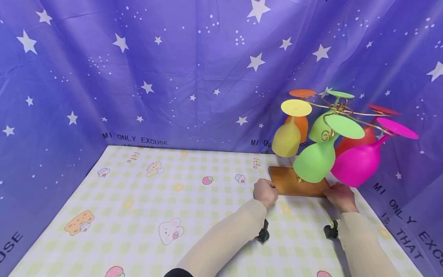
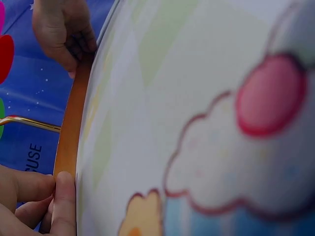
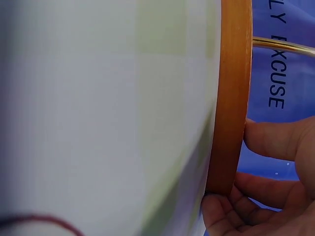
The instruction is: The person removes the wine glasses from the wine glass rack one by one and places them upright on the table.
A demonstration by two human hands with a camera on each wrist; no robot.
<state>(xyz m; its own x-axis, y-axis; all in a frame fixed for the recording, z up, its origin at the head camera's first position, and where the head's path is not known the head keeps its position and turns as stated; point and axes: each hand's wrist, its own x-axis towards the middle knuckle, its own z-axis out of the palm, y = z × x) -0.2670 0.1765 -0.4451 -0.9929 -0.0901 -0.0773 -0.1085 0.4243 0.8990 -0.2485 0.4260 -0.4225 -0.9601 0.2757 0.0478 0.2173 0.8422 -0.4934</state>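
Observation:
A wine glass rack with a flat wooden base and a gold metal stem stands at the right of the table. Several coloured goblets hang upside down from its wire arms, among them a yellow goblet, a green goblet and a magenta goblet. My left hand grips the base at its near left corner. At the near right corner, the right hand holds the same base, thumb and fingers bent around its end in the right wrist view. Goblets hide part of the stem in the head view.
A checked cloth with cartoon prints covers the table. Behind it and at both sides hangs a purple curtain with white stars, close to the goblets on the right.

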